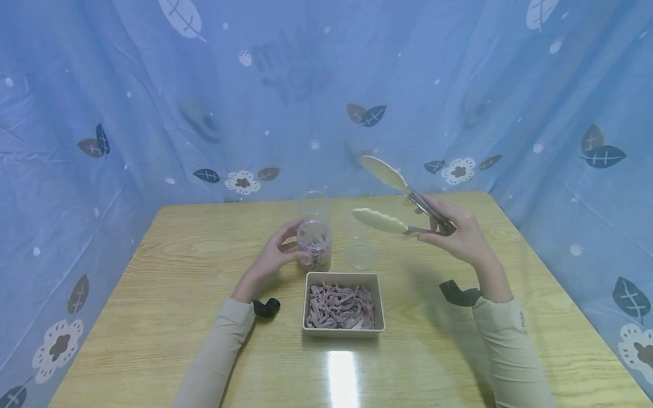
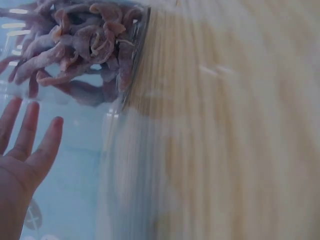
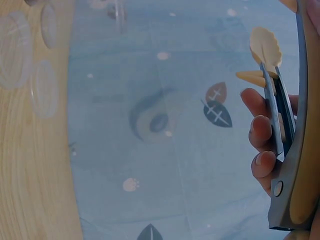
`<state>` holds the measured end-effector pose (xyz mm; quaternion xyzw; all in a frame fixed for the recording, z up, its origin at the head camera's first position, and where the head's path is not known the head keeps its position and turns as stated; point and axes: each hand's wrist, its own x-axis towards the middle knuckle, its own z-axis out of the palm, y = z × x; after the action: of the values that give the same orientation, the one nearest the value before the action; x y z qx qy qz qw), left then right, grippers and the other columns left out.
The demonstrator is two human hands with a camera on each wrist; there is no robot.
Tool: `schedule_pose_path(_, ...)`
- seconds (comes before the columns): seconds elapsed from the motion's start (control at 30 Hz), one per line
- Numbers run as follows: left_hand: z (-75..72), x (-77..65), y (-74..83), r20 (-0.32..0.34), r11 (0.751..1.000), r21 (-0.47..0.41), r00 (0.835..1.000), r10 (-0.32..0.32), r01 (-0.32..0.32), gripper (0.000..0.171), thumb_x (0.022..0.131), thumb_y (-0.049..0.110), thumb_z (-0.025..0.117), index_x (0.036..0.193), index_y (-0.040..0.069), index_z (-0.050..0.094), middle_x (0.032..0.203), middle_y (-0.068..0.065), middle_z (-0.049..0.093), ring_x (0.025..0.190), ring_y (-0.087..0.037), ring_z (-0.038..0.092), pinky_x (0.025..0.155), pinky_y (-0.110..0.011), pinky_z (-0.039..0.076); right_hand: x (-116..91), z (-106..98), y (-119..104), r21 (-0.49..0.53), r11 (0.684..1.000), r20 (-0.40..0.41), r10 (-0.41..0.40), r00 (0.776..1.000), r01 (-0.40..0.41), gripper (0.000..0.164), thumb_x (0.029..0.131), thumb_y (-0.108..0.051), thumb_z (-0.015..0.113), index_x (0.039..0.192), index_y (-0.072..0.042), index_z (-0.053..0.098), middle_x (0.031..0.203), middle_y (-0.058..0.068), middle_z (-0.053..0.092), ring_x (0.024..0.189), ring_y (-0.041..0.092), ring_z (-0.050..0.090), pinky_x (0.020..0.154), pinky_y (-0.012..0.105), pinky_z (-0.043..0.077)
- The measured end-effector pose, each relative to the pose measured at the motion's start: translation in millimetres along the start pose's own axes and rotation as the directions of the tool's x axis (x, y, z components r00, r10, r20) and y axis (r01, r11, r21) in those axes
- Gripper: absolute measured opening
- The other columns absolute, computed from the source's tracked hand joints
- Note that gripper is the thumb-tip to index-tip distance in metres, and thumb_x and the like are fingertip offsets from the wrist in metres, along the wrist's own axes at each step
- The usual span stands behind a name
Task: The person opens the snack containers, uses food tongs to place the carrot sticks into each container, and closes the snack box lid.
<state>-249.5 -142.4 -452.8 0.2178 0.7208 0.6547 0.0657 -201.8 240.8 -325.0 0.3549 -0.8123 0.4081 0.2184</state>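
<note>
My left hand (image 1: 272, 255) holds a clear plastic jar (image 1: 314, 246) from its left side, thumb at the front and fingers toward the back. Purplish-brown strips (image 2: 80, 50) that look like dried meat are inside the jar. My right hand (image 1: 459, 232) grips metal kitchen tongs (image 1: 425, 207) with cream scalloped heads, raised above the table to the right of the jar. The two tong arms stand apart with nothing between them. A beige rectangular tray (image 1: 343, 334), just in front of the jar, holds a heap of the same strips (image 1: 339, 306).
Behind the held jar stands another clear jar (image 1: 314, 204). Two round clear lids lie right of the jars, a nearer lid (image 1: 361, 256) and a farther lid (image 1: 355, 225). A blue patterned curtain (image 1: 326, 102) borders the wooden table (image 1: 194, 340) at the back and sides.
</note>
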Motion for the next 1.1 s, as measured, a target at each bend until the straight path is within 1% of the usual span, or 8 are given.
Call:
schedule_pose_path(0.07,-3.6,-1.2,-0.2,0.001,1.000,-0.009,1.000,-0.013,0.013,0.079,0.076,0.008,0.074,0.143,0.021,0.034,0.139,-0.019,0.039,0.123,-0.039,0.044,0.102,-0.043,0.041,-0.7,-0.5,0.6,-0.006,1.000,0.006,0.007,1.000,-0.007,0.071,0.060,0.013,0.077,0.126,0.009,0.050,0.095,-0.011,0.059,0.056,0.013,0.042,0.044,0.021,0.032)
schedule_pose_path(0.2,-12.9,-2.1,-0.9,0.005,0.999,-0.027,0.999,-0.031,0.032,0.072,0.080,0.009,0.070,0.142,0.015,0.034,0.142,-0.016,0.037,0.125,-0.039,0.041,0.103,-0.045,0.040,-1.9,-1.6,2.3,-0.001,1.000,0.013,0.014,1.000,-0.014,0.070,0.062,0.013,0.076,0.127,0.009,0.049,0.098,-0.013,0.059,0.057,0.012,0.042,0.043,0.022,0.032)
schedule_pose_path(0.4,-25.6,4.4,-2.4,-0.050,0.999,0.014,0.998,-0.036,0.036,0.060,0.089,0.019,0.063,0.142,0.013,0.035,0.144,-0.008,0.037,0.132,-0.032,0.033,0.106,-0.049,0.034,-2.4,-3.4,2.8,0.004,1.000,0.017,0.016,1.000,-0.016,0.068,0.064,0.013,0.075,0.127,0.010,0.048,0.099,-0.016,0.057,0.056,0.013,0.041,0.044,0.022,0.032)
schedule_pose_path(0.57,-25.6,14.1,5.6,-0.095,0.997,-0.076,0.995,-0.042,0.035,0.055,0.093,0.013,0.054,0.143,0.006,0.030,0.145,-0.015,0.034,0.133,-0.035,0.031,0.106,-0.051,0.033,-2.2,-4.3,3.0,-0.015,1.000,0.019,0.016,1.000,-0.016,0.068,0.065,0.011,0.076,0.127,0.009,0.049,0.098,-0.014,0.057,0.055,0.011,0.040,0.044,0.021,0.032)
schedule_pose_path(0.63,-24.1,18.1,12.2,-0.114,0.996,-0.077,0.993,-0.042,0.033,0.055,0.093,0.010,0.053,0.142,0.002,0.029,0.144,-0.018,0.035,0.133,-0.037,0.031,0.106,-0.052,0.034,-2.0,-4.6,3.3,-0.022,1.000,0.019,0.016,1.000,-0.015,0.068,0.064,0.011,0.076,0.127,0.009,0.049,0.098,-0.013,0.057,0.055,0.012,0.040,0.044,0.021,0.032)
schedule_pose_path(0.83,-22.7,35.7,21.3,-0.106,0.991,0.088,0.990,-0.090,0.099,0.062,0.091,0.015,0.059,0.144,0.007,0.028,0.145,-0.017,0.033,0.133,-0.038,0.029,0.105,-0.053,0.034,-2.4,-7.0,2.2,-0.057,0.997,0.027,0.055,0.998,-0.054,0.068,0.065,0.012,0.075,0.128,0.007,0.050,0.098,-0.017,0.056,0.056,0.015,0.041,0.045,0.021,0.033)
schedule_pose_path(0.97,-26.3,53.5,8.2,-0.085,0.979,0.162,0.990,-0.114,0.127,0.070,0.090,0.021,0.062,0.146,0.010,0.023,0.148,-0.016,0.027,0.135,-0.039,0.026,0.107,-0.053,0.031,-3.5,-7.8,3.3,-0.090,0.991,0.035,0.102,0.994,-0.099,0.068,0.066,0.010,0.076,0.129,0.006,0.049,0.097,-0.020,0.055,0.057,0.016,0.042,0.047,0.020,0.034)
schedule_pose_path(1.1,-28.9,65.6,-3.6,-0.061,0.972,0.203,0.992,-0.107,0.117,0.075,0.089,0.021,0.063,0.148,0.009,0.018,0.149,-0.017,0.024,0.135,-0.039,0.025,0.108,-0.053,0.030,-8.1,-6.4,19.9,-0.089,0.988,0.038,0.133,0.990,-0.129,0.073,0.065,0.008,0.077,0.132,0.001,0.049,0.098,-0.021,0.055,0.058,0.015,0.042,0.047,0.020,0.034)
